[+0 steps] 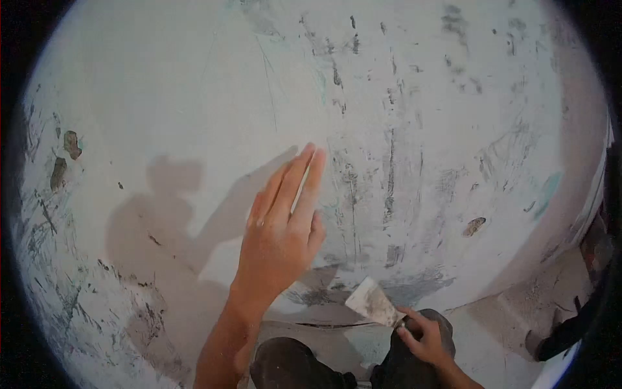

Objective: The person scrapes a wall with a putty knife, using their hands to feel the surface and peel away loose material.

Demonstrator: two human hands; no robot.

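My left hand [278, 227] is raised in the middle of the view, its fingers stretched out and its fingertips at the pale wall [181, 97]. Nothing is held in it. Lower right, my right hand [424, 340] grips the handle of a putty knife [374, 303], whose wide, smeared metal blade points up and to the left. That hand is beside my right knee, below the scuffed part of the wall. Dark streaks and smudges mark the wall to the right of my left hand.
My knees [285, 363] in dark trousers are at the bottom. Chipped holes [474, 226] show in the wall at the right and left. Dusty floor [512, 318] lies at lower right, with a dark object [567, 334] at its edge. Shadows fall on the wall.
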